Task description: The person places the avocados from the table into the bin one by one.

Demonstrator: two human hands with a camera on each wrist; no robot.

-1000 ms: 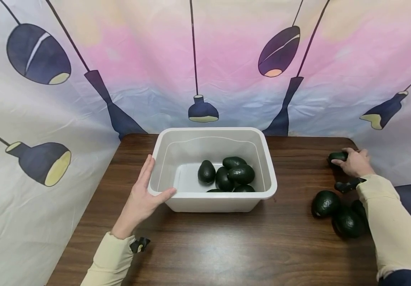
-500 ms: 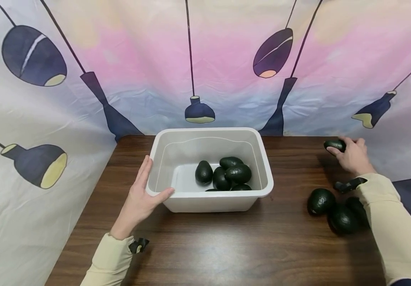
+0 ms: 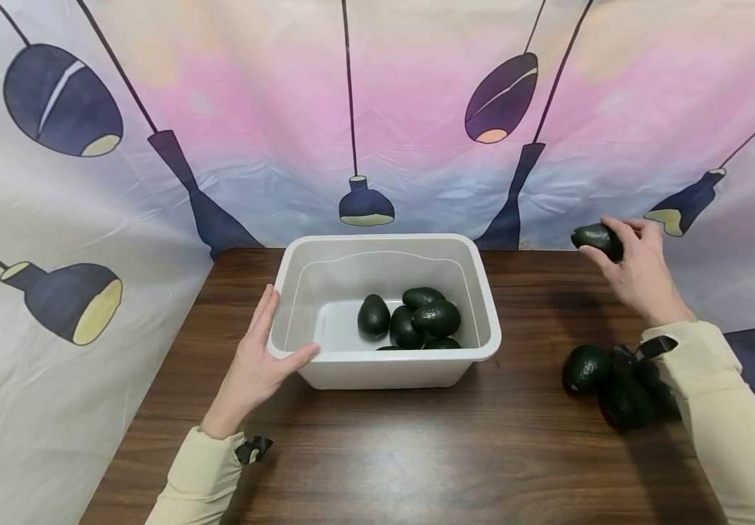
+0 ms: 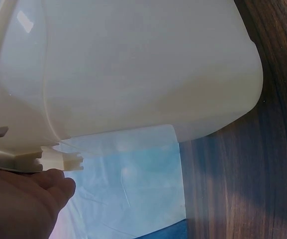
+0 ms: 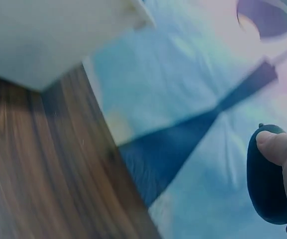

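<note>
A dark green avocado (image 3: 598, 241) is pinched between the thumb and fingers of my right hand (image 3: 643, 273), lifted above the table's far right part. In the right wrist view the same avocado (image 5: 267, 174) shows its small stem end beside the thumb. My left hand (image 3: 252, 368) rests with fairly straight fingers along the left side of a pale grey plastic tub (image 3: 384, 370), its thumb on the front rim. Inside the tub lie several avocados (image 3: 438, 319), some partly hidden by the front wall. The left wrist view shows the hand (image 4: 24, 201) at the tub's rim.
Several more avocados (image 3: 587, 370) sit together on the right of the brown wooden table (image 3: 403, 452), partly covered by the right forearm and wrist strap. A cloth printed with hanging lamps (image 3: 430, 109) hangs directly behind the table's far edge.
My right hand has raised the avocado off the table and carried it a little to the left. The left hand and tub have stayed in place.
</note>
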